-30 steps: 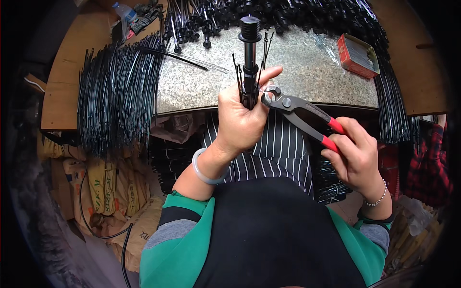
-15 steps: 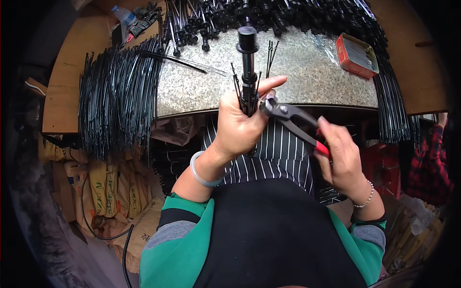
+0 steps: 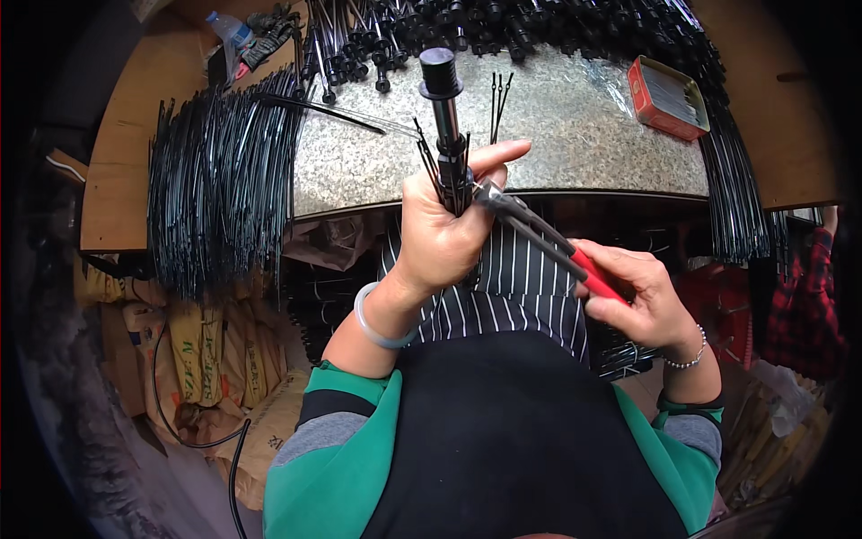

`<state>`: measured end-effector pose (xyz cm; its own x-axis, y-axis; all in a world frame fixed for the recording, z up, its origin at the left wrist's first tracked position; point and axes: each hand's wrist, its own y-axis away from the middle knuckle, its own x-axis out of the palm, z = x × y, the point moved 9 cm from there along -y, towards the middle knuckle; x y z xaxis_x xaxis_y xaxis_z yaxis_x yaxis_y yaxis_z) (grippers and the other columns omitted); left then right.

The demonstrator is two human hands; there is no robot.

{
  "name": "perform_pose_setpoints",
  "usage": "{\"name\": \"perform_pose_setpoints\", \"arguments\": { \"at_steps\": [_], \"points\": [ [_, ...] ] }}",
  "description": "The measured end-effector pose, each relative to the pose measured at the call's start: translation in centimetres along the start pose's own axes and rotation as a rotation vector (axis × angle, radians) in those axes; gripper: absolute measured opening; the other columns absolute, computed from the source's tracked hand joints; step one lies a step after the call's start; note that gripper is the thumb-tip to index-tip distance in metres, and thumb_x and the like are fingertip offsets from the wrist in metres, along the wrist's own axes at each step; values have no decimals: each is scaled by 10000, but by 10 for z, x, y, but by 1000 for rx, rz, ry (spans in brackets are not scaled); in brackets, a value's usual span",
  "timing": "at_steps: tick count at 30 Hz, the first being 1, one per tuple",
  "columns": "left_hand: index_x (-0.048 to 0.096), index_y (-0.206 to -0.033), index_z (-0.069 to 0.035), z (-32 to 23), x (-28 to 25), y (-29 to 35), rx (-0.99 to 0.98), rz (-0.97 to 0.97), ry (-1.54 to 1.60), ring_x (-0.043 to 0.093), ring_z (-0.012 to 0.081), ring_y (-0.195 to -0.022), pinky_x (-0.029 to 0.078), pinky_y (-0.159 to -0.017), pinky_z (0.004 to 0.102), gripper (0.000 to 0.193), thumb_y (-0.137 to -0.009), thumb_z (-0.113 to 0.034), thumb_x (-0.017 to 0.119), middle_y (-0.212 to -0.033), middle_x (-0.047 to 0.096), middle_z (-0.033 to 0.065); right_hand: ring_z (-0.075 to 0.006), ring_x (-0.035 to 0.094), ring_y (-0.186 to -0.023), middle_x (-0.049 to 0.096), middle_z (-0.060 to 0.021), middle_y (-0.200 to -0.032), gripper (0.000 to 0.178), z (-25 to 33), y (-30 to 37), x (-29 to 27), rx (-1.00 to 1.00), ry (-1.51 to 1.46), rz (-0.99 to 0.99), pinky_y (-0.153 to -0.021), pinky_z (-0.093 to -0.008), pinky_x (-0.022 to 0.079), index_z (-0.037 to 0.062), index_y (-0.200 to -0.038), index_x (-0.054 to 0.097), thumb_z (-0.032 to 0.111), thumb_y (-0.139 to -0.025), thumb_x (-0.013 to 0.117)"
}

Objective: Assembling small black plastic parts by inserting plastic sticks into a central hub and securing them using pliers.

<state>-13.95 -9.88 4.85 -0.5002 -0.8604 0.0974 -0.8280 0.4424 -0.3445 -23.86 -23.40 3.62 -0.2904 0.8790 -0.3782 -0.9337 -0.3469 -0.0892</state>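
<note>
My left hand (image 3: 442, 235) is wrapped round a black umbrella frame (image 3: 447, 121), just above the table's near edge. The shaft stands nearly upright with its ribbed cap on top, and thin black ribs (image 3: 426, 151) fan out around its lower end. My left index finger points off to the right. My right hand (image 3: 634, 295) grips the red handles of end-cutting pincers (image 3: 530, 226), their handles squeezed close together. The jaws sit against the frame's right side by my left thumb; what they bite is too small to make out. More thin ribs (image 3: 499, 106) stick up behind my left hand.
Long bundles of black ribs hang over the speckled table (image 3: 575, 135) at left (image 3: 224, 189) and right (image 3: 734, 189). Black shafts (image 3: 512, 22) are heaped at the back. A red tin (image 3: 672, 121) holds thin wire pieces. A person's plaid sleeve (image 3: 805, 296) shows far right.
The pincers' handles have come together, and my right hand has closed and turned round them. My left hand and the umbrella frame have shifted slightly left.
</note>
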Motion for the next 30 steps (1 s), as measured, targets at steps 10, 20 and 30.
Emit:
{"name": "perform_pose_setpoints", "arguments": {
  "at_steps": [10,20,30],
  "points": [
    [570,-1086,73,-3,3,-1,31,42,-35,351,-4,-439,269,-399,146,291,-821,-3,475,-587,424,-55,-192,583,-868,595,-135,-989,403,-14,3,6,318,-270,151,-813,-281,439,-22,-1258,432,99,-875,472],
    [568,-1086,74,-2,7,0,-37,-8,-17,351,-7,-430,271,-384,145,294,-823,21,447,-590,432,-55,-160,557,-669,560,-118,-860,396,0,-3,-4,93,-82,62,-671,-255,469,-25,-1254,432,165,-906,447],
    [606,-1053,34,-1,8,0,-43,16,-38,431,28,-553,357,-511,184,297,-777,39,495,-650,514,-16,-166,504,-511,501,-67,-585,284,-6,2,-6,190,55,58,-498,-280,405,-25,-931,537,234,-919,421]
  ]
}}
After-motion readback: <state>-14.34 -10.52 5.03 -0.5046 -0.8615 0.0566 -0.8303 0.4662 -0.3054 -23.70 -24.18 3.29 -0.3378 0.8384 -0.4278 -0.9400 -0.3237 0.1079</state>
